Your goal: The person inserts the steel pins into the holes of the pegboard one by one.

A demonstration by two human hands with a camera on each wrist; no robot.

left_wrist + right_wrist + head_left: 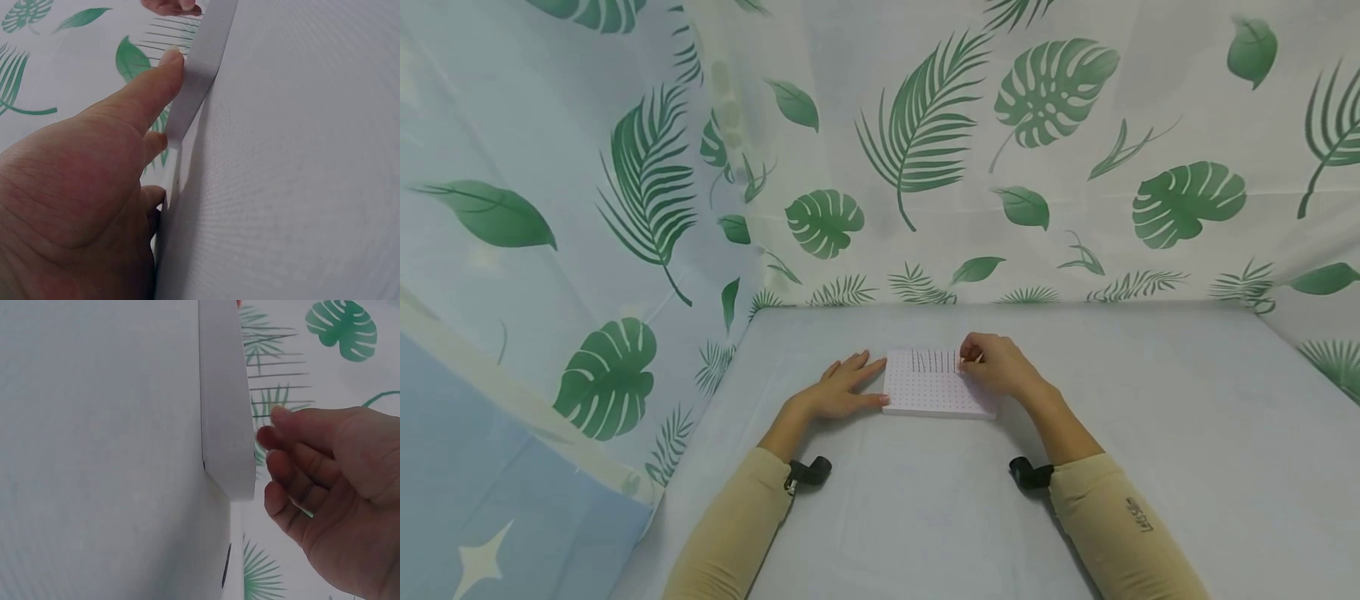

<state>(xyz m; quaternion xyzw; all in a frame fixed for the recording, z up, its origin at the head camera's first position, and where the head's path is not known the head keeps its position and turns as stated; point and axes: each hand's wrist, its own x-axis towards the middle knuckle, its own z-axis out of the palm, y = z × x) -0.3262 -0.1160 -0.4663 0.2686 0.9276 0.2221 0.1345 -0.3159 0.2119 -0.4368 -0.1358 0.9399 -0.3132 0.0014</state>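
Note:
A white pegboard (932, 393) with a grid of small holes lies flat in front of me. Several thin dark sticks (931, 361) stand upright in a row along its far part. My left hand (838, 392) rests at the board's left side with fingers spread, its thumb (170, 62) touching the near left corner. At the far right of the row, my right hand (996, 365) pinches a thin dark stick between thumb and index finger, the other fingers curled. The right wrist view shows that stick's lower part between the fingertips (279, 414) and the board; its top is hidden.
A pale cloth covers the table (917, 500). Leaf-printed curtains (917, 150) hang behind it and on the left. A small dark mark (226, 565) shows beyond the board's corner in the right wrist view. Black wrist cameras (811, 472) sit at both cuffs.

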